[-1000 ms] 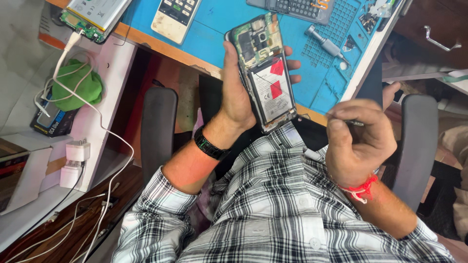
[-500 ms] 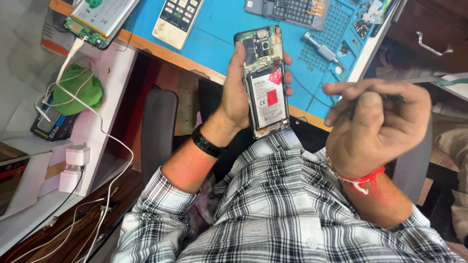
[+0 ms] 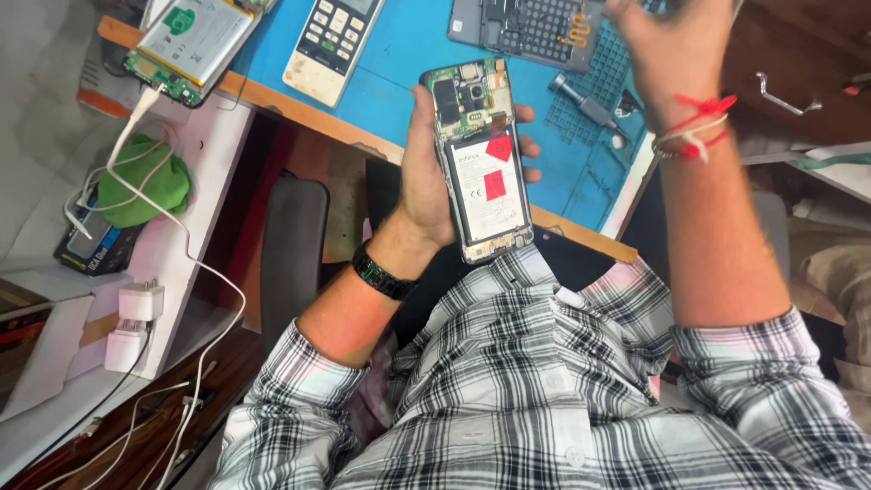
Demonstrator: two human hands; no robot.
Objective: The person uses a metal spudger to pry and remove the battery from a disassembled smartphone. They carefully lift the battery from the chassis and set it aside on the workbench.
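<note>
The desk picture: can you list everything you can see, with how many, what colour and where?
opened phone: one, back off, white battery with red stickers, held in the left hand
blue mat: one, covers the desk
remote control: one, white, on the mat
second opened device: one, green board, desk's left corner
dark grid tray: one, top of the mat
white cable: one, hangs from the corner device
chargers: two, white, low left
green cloth: one, left shelf
left hand: grip around the phone
right hand: raised above the mat, blurred
</note>
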